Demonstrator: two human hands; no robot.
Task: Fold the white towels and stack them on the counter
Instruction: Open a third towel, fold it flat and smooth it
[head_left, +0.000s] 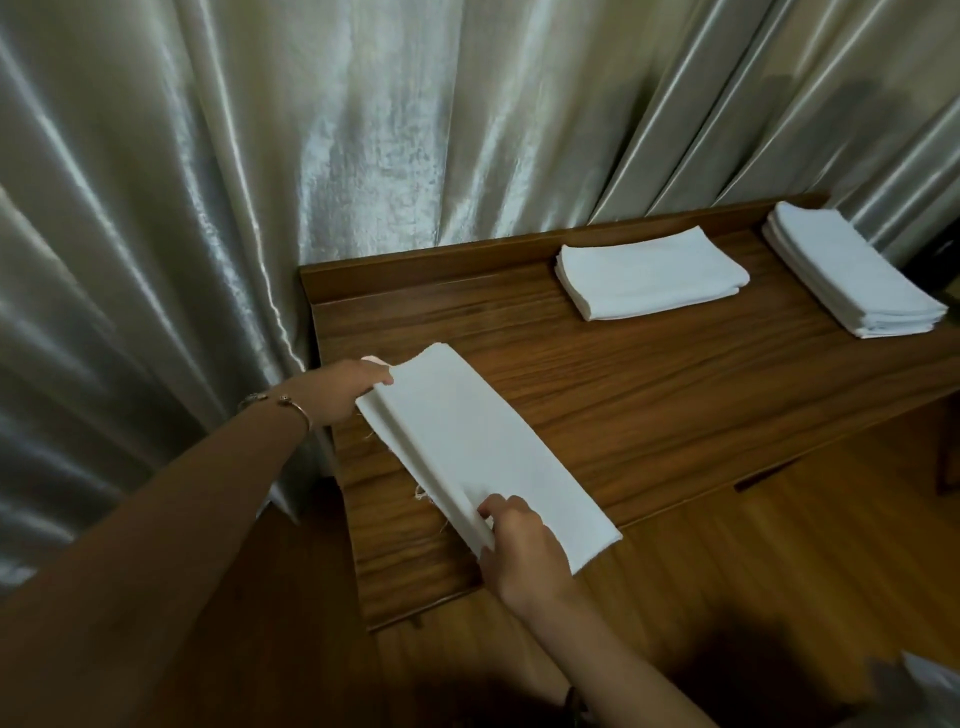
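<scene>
The far end of a folded white towel (480, 457) is gripped by the left hand (345, 392), whose thumb is laid over the top layer while the other fingers are hidden beneath the cloth, so how far they are curled cannot be told. A thin bracelet (291, 408) is worn at that wrist. The near end of the same towel is pinched by the right hand (522, 551): its fingers are curled over the layered left edge, with the fingertips pressed onto the top face. A dark band (575, 699) is seen on the right forearm at the lower edge of the view.

The towel is laid as a long strip on the wooden counter (649, 405), run from about 11 o'clock at the left hand to about 5 o'clock at the right, where its near corner is carried past the counter's front edge. Loose threads are shown along its left side.

At about 1 o'clock from the hands, well apart, a small stack of folded towels (652, 273) is set near the counter's raised back rim. Farther out toward 2 o'clock a taller stack (857, 270) is placed at the counter's right end. Behind the counter, pale shiny curtains (363, 130) are hung. A wooden floor (779, 545) is seen in front.
</scene>
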